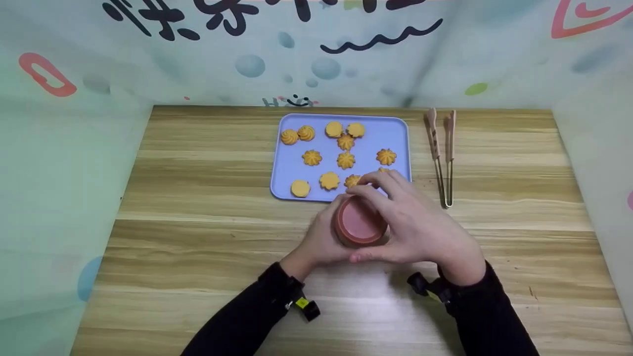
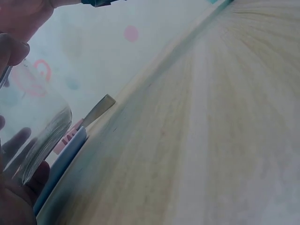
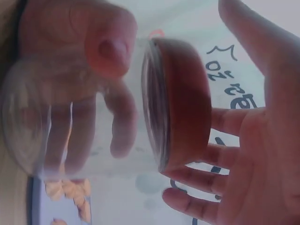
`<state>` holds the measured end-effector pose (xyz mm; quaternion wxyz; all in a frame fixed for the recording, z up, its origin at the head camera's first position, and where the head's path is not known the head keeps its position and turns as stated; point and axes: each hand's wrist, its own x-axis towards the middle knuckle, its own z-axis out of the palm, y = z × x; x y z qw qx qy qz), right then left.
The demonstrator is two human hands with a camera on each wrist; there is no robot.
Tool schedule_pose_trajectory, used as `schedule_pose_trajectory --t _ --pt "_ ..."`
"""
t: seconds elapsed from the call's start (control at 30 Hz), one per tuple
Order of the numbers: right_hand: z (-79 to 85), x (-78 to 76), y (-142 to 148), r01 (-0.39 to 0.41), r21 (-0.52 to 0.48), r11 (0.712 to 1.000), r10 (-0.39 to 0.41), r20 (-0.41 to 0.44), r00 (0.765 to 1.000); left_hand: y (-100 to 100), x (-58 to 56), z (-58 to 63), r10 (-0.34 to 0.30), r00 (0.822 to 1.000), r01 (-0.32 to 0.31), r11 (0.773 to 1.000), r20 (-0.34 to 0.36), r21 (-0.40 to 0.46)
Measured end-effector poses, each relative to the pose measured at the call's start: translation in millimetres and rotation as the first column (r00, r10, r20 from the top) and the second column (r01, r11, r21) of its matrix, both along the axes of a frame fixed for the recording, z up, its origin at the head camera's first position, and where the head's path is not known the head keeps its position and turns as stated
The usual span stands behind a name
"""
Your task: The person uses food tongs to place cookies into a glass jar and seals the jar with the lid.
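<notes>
A clear jar (image 3: pixel 21 122) with a reddish-brown lid (image 1: pixel 363 221) is between the two hands, in front of the tray. My left hand (image 1: pixel 324 235) grips the jar's body, its thumb (image 3: pixel 112 47) on the near side and its fingers visible through the transparent wall. Around the lid arches my right hand (image 1: pixel 418 222). In the right wrist view its fingers reach along the lid's far side, while the thumb stands away from the lid. No contents show through the jar, which is held above the table in that view.
Behind the jar lies a lavender tray (image 1: pixel 390 129) bearing several golden cookies (image 1: pixel 312 157), some swirled and some flat. Tongs (image 1: pixel 449 183) with pink ends lie to its right on the wood-grain table (image 1: pixel 198 237). A printed cloth (image 1: pixel 346 74) hangs along the back edge.
</notes>
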<state>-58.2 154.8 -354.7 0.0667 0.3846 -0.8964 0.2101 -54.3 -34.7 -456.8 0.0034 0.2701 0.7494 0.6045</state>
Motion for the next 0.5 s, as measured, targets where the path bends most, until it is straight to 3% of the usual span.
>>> schedule_pose_trajectory --t 0.17,0.5 --pt "-3.3 -2.3 2.6 0.067 0.039 0.997 -0.066 -0.025 0.997 -1.2 -0.1 -0.4 -0.012 1.000 0.012 1.000 0.004 0.029" --pt "-3.3 -4.1 3.9 -0.083 -0.021 0.996 0.084 0.043 0.995 -1.5 -0.7 0.3 -0.070 0.997 0.069 0.995 0.009 0.071"
